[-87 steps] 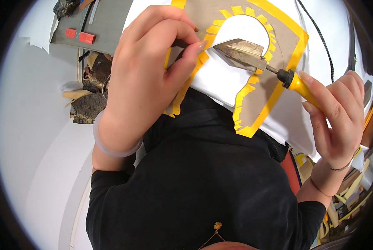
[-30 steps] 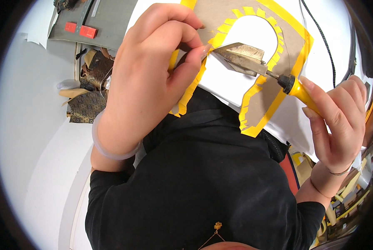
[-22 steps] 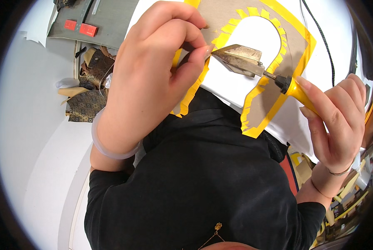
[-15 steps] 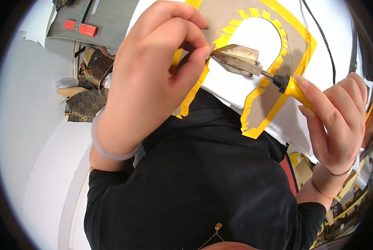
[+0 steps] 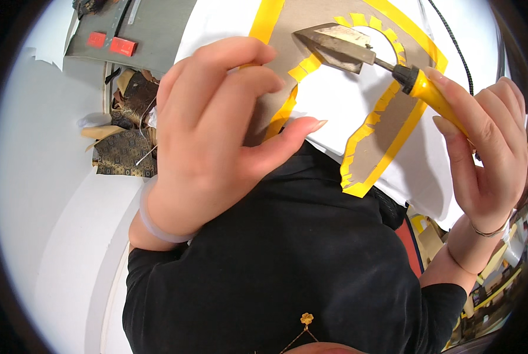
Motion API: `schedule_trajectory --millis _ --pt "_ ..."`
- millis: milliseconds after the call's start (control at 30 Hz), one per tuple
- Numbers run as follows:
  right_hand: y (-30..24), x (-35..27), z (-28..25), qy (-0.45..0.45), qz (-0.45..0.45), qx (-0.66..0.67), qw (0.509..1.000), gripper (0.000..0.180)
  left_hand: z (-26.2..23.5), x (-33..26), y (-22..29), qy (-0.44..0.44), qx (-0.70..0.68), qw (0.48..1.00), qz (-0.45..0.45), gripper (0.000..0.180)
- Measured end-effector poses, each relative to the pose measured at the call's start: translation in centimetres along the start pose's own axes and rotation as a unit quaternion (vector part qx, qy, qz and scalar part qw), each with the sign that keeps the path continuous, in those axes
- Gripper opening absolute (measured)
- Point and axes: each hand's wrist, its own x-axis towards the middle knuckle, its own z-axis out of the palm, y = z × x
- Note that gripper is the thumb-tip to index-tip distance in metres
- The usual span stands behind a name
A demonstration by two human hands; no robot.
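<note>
My right hand (image 5: 491, 150) grips the yellow handle of a small hand iron (image 5: 338, 46) with a black collar, thin shaft and pointed, stained metal head. The head hovers over a grey-brown panel (image 5: 385, 144) lying on white material, near the top left of its arched cutout. Yellow tape (image 5: 367, 125) lines the panel's edges; along the cutout it is snipped into small tabs, some folded over. My left hand (image 5: 208, 133) is open over the panel's left side, thumb and fingers apart and holding nothing. It hides part of the panel's left leg.
Upper left, a grey board (image 5: 164, 26) carries a dark metal ruler and red blocks (image 5: 123, 46). Below it lies a pile of patterned and brown scraps (image 5: 125, 150). A black braided cord (image 5: 460, 54) runs down at right. Cluttered shelves (image 5: 500, 283) fill the lower right.
The iron has moved up and left, away from the left fingertips. My left hand has lowered and opened from a pinch. My right hand keeps its grip on the iron.
</note>
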Motion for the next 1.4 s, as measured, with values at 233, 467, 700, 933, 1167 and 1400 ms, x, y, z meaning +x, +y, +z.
schedule_trajectory --millis 233,467,700,933,1167,1400 --pt "-1.0 -1.2 -0.6 -0.007 0.04 0.03 0.999 0.049 0.1 0.5 0.8 -0.002 0.031 0.999 -0.012 0.023" --pt "-2.1 -2.6 -0.3 -0.005 0.06 0.009 0.998 0.049 0.2 0.5 -0.8 -0.003 -0.068 0.997 -0.043 0.014" --pt "-2.6 -2.5 -0.9 -0.02 0.06 0.015 0.998 0.049 -0.3 0.5 -1.0 -0.005 -0.096 0.995 -0.042 0.018" --pt "-2.5 -2.5 -0.9 -0.016 0.054 0.013 0.998 0.048 0.2 0.4 0.0 0.006 -0.054 0.998 -0.034 0.019" --pt "-2.9 -2.4 -0.6 -0.022 0.06 0.016 0.998 0.047 0.2 0.3 -0.9 0.0 -0.066 0.997 -0.035 0.015" --pt "-3.3 -2.0 -0.2 -0.018 0.047 0.032 0.998 0.047 2.1 -0.3 -1.6 0.08 -0.111 0.991 -0.004 0.015"
